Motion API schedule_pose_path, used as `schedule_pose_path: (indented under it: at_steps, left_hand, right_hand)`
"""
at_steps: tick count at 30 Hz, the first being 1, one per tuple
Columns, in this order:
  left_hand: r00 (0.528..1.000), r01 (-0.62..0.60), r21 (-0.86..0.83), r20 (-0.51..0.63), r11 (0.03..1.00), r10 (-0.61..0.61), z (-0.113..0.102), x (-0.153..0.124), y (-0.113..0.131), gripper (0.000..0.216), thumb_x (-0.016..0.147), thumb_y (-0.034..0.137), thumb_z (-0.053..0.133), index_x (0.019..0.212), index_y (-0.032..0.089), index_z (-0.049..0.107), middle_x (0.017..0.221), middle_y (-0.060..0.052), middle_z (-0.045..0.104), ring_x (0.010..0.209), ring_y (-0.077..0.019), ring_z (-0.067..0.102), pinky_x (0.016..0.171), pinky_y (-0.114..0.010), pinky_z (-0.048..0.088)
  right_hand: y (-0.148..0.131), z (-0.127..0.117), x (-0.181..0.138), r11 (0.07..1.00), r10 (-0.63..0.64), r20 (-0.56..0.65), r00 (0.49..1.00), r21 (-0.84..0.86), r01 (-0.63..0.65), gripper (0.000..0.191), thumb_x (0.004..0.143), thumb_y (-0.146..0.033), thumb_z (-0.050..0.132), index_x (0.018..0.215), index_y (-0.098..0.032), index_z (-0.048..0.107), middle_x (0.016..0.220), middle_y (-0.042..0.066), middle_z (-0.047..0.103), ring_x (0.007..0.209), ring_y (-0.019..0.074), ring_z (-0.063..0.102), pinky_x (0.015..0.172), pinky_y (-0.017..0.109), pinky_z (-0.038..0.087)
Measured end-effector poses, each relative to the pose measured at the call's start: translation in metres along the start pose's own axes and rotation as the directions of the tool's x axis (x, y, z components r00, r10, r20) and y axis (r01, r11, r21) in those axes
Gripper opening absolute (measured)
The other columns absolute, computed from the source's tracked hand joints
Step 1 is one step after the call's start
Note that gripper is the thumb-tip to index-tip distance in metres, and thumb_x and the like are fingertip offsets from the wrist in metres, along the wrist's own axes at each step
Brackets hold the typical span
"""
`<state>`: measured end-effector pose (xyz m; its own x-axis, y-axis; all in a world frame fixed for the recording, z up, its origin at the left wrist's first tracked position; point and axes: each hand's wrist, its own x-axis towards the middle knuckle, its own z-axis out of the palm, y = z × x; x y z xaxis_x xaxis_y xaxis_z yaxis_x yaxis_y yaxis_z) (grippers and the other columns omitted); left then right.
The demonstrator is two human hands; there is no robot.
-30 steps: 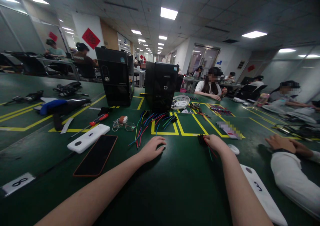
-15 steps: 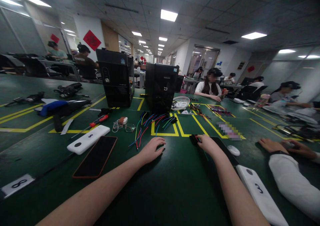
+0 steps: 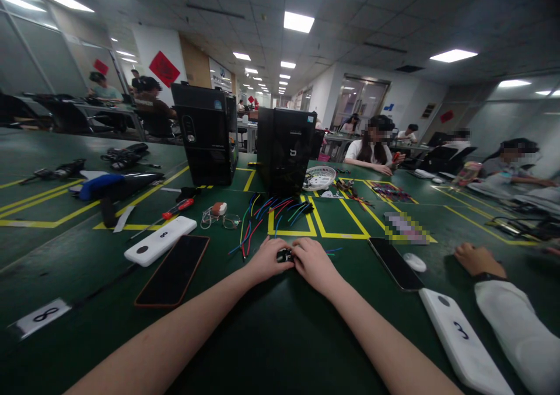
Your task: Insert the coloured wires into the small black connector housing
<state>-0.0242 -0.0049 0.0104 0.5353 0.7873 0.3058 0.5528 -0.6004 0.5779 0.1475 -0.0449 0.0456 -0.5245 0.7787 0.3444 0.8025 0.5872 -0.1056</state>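
Observation:
My left hand [image 3: 265, 261] and my right hand [image 3: 312, 264] meet over the table in front of me, fingers curled toward each other. Between their fingertips is a small black connector [image 3: 285, 255], gripped from both sides and partly hidden by the fingers. Blue and green wires [image 3: 334, 251] stick out past the right hand. Just beyond the left hand lies a loose spread of blue, red, green and yellow wires [image 3: 250, 231], with black ends near the computer case.
Two black computer cases [image 3: 205, 138] [image 3: 286, 150] stand ahead. To the left lie a phone [image 3: 174, 271], a white power bank [image 3: 161, 240], glasses [image 3: 230, 221] and a red screwdriver [image 3: 178, 208]. At right are another phone [image 3: 395, 263], a white mouse [image 3: 414, 262] and a co-worker's hand [image 3: 479, 259].
My right hand has moved left from beside the right-hand phone, bringing the black connector and its wires to my left hand. The left hand's fingers have closed in on the connector.

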Motion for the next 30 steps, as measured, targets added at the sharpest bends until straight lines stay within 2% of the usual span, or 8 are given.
schedule_pose_path:
  at_steps: [3,7,13,15,19,24,26,30]
  left_hand:
    - [1.000,0.008,0.018,-0.006,1.000,-0.008,-0.001,0.001,0.000,0.028,0.069,0.032,0.070,0.093,0.021,0.060,0.100,-0.004,0.063,0.101,-0.0245,0.055,0.104,-0.049,0.026]
    - [1.000,0.019,0.028,-0.003,0.999,-0.019,-0.002,0.001,-0.001,0.030,0.069,0.032,0.070,0.095,0.021,0.059,0.104,-0.005,0.062,0.103,-0.0246,0.054,0.105,-0.050,0.024]
    - [1.000,0.018,0.015,0.013,1.000,-0.018,-0.003,-0.001,-0.001,0.035,0.070,0.034,0.070,0.100,0.022,0.058,0.106,-0.005,0.062,0.105,-0.0253,0.053,0.106,-0.052,0.020]
    - [1.000,0.027,0.015,0.006,1.000,-0.027,-0.002,-0.001,-0.001,0.035,0.070,0.035,0.069,0.100,0.022,0.058,0.105,-0.005,0.062,0.104,-0.0251,0.054,0.106,-0.052,0.021]
    - [0.999,0.050,0.017,-0.022,0.999,-0.049,0.000,-0.001,-0.002,0.031,0.072,0.035,0.066,0.098,0.021,0.058,0.103,-0.005,0.062,0.103,-0.0246,0.054,0.105,-0.051,0.024]
    - [0.999,0.047,0.002,-0.018,0.999,-0.047,0.001,-0.001,-0.003,0.031,0.072,0.034,0.067,0.099,0.021,0.058,0.104,-0.005,0.062,0.103,-0.0248,0.054,0.105,-0.052,0.024]
    - [0.999,0.043,0.000,-0.011,0.999,-0.043,0.000,-0.001,-0.003,0.032,0.071,0.034,0.067,0.099,0.021,0.058,0.104,-0.005,0.062,0.104,-0.0251,0.054,0.105,-0.052,0.023]
    - [0.999,0.050,-0.001,0.006,0.999,-0.050,-0.003,0.000,0.000,0.032,0.070,0.033,0.068,0.099,0.021,0.059,0.104,-0.005,0.063,0.104,-0.0255,0.055,0.106,-0.051,0.022]
  right_hand:
    - [0.002,0.009,0.001,1.000,0.001,-0.019,1.000,-0.006,-0.001,0.014,0.081,-0.012,0.051,0.093,-0.018,0.057,0.103,0.008,0.056,0.099,0.0204,0.048,0.086,0.036,0.039]
    - [0.002,0.014,0.001,0.996,0.026,-0.026,0.999,0.084,-0.024,0.013,0.082,-0.011,0.048,0.090,-0.018,0.055,0.103,0.007,0.056,0.096,0.0191,0.049,0.084,0.035,0.040]
    - [0.004,-0.006,0.001,0.956,0.208,-0.160,0.965,0.240,-0.167,0.013,0.086,-0.014,0.040,0.090,-0.018,0.052,0.087,0.006,0.056,0.083,0.0170,0.051,0.075,0.030,0.041]
    - [0.006,-0.017,-0.001,0.951,0.203,-0.112,0.973,0.260,-0.169,0.011,0.086,-0.017,0.043,0.089,-0.018,0.054,0.082,0.004,0.056,0.077,0.0154,0.051,0.070,0.027,0.041]
    - [0.008,-0.027,-0.006,0.958,0.052,0.107,0.993,0.276,-0.080,0.009,0.083,-0.025,0.053,0.080,-0.018,0.059,0.076,0.001,0.056,0.072,0.0135,0.051,0.066,0.025,0.040]
    - [0.018,-0.015,-0.005,0.987,0.101,0.021,0.995,0.126,-0.103,0.015,0.081,-0.014,0.052,0.093,-0.018,0.061,0.094,0.006,0.057,0.091,0.0169,0.051,0.081,0.029,0.040]
    - [0.023,-0.010,-0.005,0.992,0.116,0.032,0.993,0.047,-0.118,0.017,0.079,-0.011,0.054,0.093,-0.018,0.060,0.094,0.006,0.057,0.091,0.0177,0.051,0.081,0.030,0.040]
    - [0.024,-0.002,-0.002,0.994,0.094,0.050,0.994,-0.060,-0.091,0.008,0.081,-0.014,0.054,0.086,-0.018,0.059,0.087,0.006,0.057,0.086,0.0184,0.050,0.077,0.029,0.040]
